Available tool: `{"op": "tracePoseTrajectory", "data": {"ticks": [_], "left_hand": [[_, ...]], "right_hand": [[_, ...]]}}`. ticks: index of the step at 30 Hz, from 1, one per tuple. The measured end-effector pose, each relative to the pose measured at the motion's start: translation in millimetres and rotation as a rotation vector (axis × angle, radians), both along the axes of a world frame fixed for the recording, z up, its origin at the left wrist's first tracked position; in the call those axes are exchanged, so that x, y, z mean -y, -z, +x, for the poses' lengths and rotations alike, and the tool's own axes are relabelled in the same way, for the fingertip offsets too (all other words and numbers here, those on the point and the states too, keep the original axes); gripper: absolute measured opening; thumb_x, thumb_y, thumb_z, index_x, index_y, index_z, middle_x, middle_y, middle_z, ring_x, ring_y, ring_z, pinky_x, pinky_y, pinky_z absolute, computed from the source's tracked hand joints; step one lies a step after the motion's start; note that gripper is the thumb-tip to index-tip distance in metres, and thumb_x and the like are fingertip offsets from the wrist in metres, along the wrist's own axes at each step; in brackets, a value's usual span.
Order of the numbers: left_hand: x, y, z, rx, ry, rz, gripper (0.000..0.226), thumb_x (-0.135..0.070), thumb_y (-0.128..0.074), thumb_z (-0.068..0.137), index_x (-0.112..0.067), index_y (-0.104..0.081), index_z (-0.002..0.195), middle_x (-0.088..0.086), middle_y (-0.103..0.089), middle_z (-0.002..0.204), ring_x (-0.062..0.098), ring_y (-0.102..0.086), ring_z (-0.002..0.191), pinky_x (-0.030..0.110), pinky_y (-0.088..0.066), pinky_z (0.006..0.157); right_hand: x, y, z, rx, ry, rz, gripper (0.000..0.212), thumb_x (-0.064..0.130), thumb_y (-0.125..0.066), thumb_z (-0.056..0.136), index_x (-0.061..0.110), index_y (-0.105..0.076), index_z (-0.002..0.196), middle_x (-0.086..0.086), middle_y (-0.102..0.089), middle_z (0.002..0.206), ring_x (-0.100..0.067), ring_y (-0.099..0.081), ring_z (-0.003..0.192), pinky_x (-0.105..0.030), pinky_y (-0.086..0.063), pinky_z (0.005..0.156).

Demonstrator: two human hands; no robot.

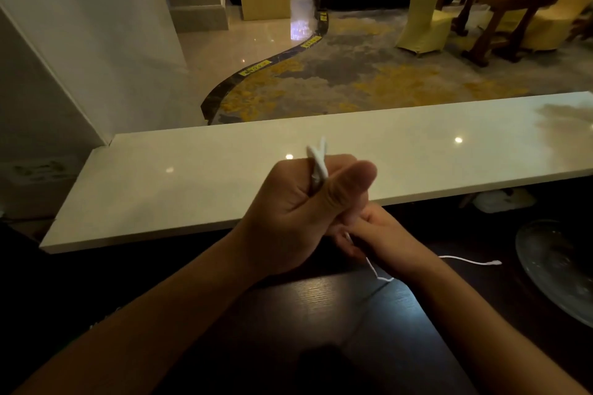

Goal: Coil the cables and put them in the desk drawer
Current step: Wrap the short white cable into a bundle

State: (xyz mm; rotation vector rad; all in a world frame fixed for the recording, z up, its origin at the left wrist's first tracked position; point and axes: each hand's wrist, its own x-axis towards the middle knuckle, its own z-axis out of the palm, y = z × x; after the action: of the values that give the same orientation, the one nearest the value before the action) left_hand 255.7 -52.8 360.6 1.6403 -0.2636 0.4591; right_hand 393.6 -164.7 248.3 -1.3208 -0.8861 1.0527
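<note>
My left hand (pixel 290 215) is closed in a fist around loops of a thin white cable (pixel 317 160); the loops stick out above the fist between thumb and fingers. My right hand (pixel 378 239) sits just below and behind it, fingers pinched on the same cable. The loose tail of the cable runs under my right wrist and lies on the dark wooden desk (pixel 337 314), ending in a small plug (pixel 495 263) to the right. No drawer is visible.
A pale stone counter ledge (pixel 192 183) runs across above the desk. A glass plate (pixel 558 269) rests at the desk's right edge. Beyond lie a carpeted lobby, covered chairs (pixel 423 9) and a wooden table (pixel 500 0).
</note>
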Motion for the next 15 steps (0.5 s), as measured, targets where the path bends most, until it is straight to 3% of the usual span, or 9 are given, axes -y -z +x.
{"op": "tracePoseTrajectory", "data": {"ticks": [4, 8, 11, 15], "left_hand": [[-5, 4, 3, 0.081, -0.176, 0.075, 0.04, -0.042, -0.045, 0.098, -0.019, -0.056, 0.068, -0.015, -0.05, 0.058, -0.002, -0.047, 0.05, 0.009, -0.036, 0.056], [-11, 11, 9, 0.045, -0.278, 0.022, 0.035, -0.036, -0.044, 0.101, -0.012, -0.068, 0.094, 0.012, -0.049, 0.053, 0.028, -0.051, 0.043, 0.031, -0.041, 0.042], [-17, 15, 15, -0.012, -0.376, 0.034, 0.03, -0.031, -0.044, 0.102, -0.014, -0.069, 0.106, 0.013, -0.068, 0.072, 0.025, -0.073, 0.07, 0.035, -0.061, 0.061], [-29, 27, 19, -0.15, -0.315, 0.251, 0.031, -0.026, -0.046, 0.105, -0.011, -0.071, 0.114, 0.003, -0.076, 0.093, 0.018, -0.074, 0.094, 0.034, -0.061, 0.085]], "right_hand": [[6, 1, -9, 0.09, -0.019, -0.015, 0.024, 0.028, -0.059, 0.099, 0.015, -0.063, 0.079, -0.008, -0.054, 0.064, -0.024, -0.045, 0.056, -0.027, -0.038, 0.055], [15, 0, -21, 0.116, -0.075, -0.051, 0.018, 0.018, -0.06, 0.099, 0.008, -0.061, 0.114, -0.01, -0.064, 0.075, -0.022, -0.058, 0.069, -0.036, -0.048, 0.07], [23, -7, -27, 0.193, -0.1, -0.025, 0.017, 0.014, -0.056, 0.102, 0.011, -0.062, 0.117, -0.014, -0.065, 0.076, -0.027, -0.059, 0.067, -0.039, -0.048, 0.066], [34, -24, -26, 0.198, -0.018, 0.043, 0.017, 0.014, -0.053, 0.101, 0.011, -0.067, 0.11, -0.011, -0.064, 0.07, -0.034, -0.054, 0.061, -0.044, -0.044, 0.062]]}}
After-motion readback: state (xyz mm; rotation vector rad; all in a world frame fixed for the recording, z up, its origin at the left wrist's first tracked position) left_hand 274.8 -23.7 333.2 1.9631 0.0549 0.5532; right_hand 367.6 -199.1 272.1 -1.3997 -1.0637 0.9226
